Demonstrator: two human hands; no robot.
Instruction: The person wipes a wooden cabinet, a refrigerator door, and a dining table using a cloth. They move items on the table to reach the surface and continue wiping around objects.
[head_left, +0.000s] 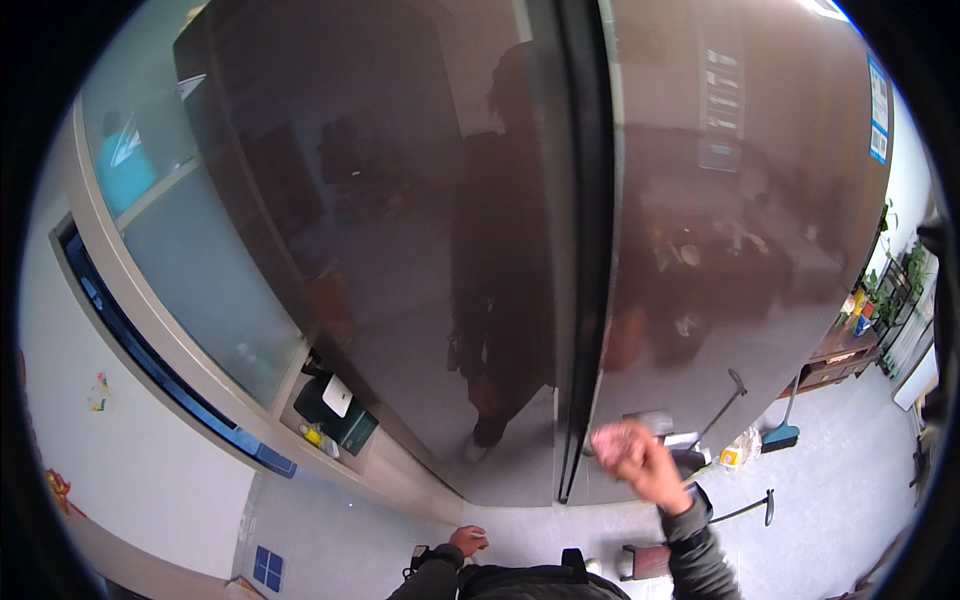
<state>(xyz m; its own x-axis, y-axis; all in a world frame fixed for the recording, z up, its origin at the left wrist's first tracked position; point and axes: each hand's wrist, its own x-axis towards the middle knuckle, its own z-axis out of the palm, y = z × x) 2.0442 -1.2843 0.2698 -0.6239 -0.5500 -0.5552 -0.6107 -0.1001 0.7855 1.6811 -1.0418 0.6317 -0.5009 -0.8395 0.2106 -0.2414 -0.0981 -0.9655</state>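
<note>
A large refrigerator with glossy dark brown doors (375, 225) stands before me, a black vertical gap running between its doors. My right hand (649, 465) is raised at the lower part of the right door (720, 300), closed on a crumpled pinkish cloth (615, 444). The cloth lies close against the door; whether it touches the surface cannot be told. Low in the view, near my waist, my left hand (469, 540) is curled, with a small whitish thing at its fingers. The doors mirror a dark standing figure and parts of the room.
At left, a frosted-glass partition (210, 285) has a shelf niche holding a dark green box (352, 427) and a yellow bottle (309, 433). On the right are a broom (780, 436), a plastic bag (742, 450), a black-handled stick (750, 510), a low reddish stool (646, 562) and a wooden cabinet (840, 352).
</note>
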